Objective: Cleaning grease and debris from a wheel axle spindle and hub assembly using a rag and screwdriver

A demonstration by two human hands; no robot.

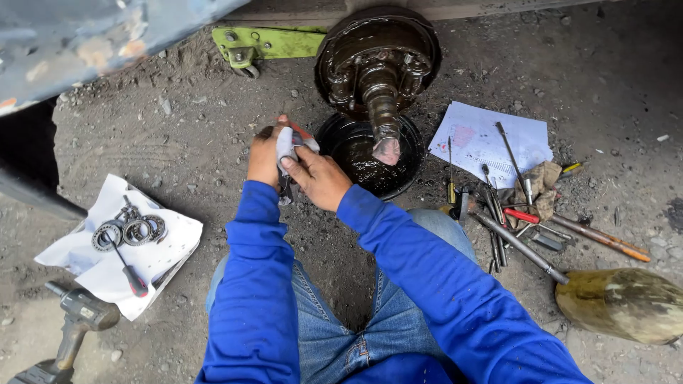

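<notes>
Both hands, left hand point(265, 155) and right hand point(320, 179), clenched round a white rag point(286, 146) and a small dark tool point(286, 189) just left of the stripped, greasy axle spindle point(382, 107); bearings point(131, 231) already out on paper far left, reassembly seemingly pending.

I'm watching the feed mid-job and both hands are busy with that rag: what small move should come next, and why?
Probably finish wiping the tool with the white rag. Both the left hand and the right hand are closed on them, and the greasy spindle and the dark drain pan sit just ahead.
</notes>
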